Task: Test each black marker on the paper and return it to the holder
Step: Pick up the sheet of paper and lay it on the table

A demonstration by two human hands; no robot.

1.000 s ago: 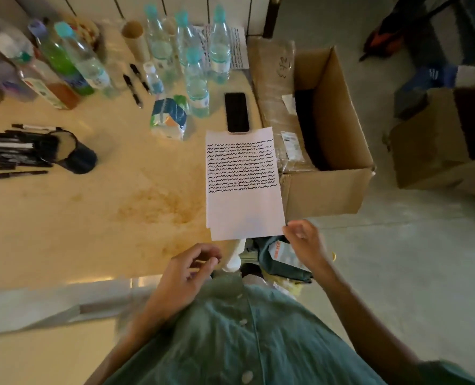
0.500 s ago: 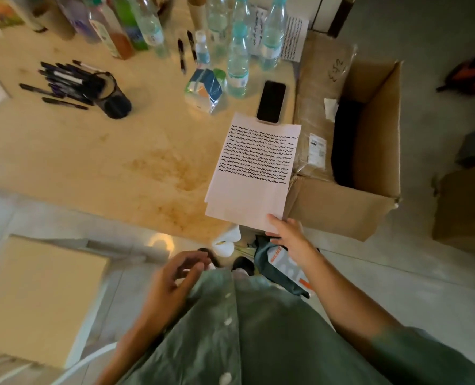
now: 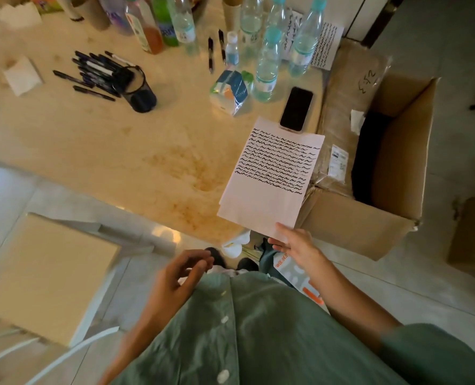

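Pinching near corner of paper [image 3: 272,173], right hand [image 3: 293,247] likely steadies or shifts sheet, which overhangs tabletop [image 3: 97,140] edge. Left hand [image 3: 179,276] hangs just short of tabletop edge, left of paper, fingers loosely curled, holding nothing; no marker in either hand. Paper's upper half filled with black squiggle rows, lower part blank, so room remains for testing. Phone [image 3: 297,108] touching paper's far edge. Far left of paper: holder [image 3: 136,87] tipped on side, black markers [image 3: 97,70] spilling from mouth, ready for picking.
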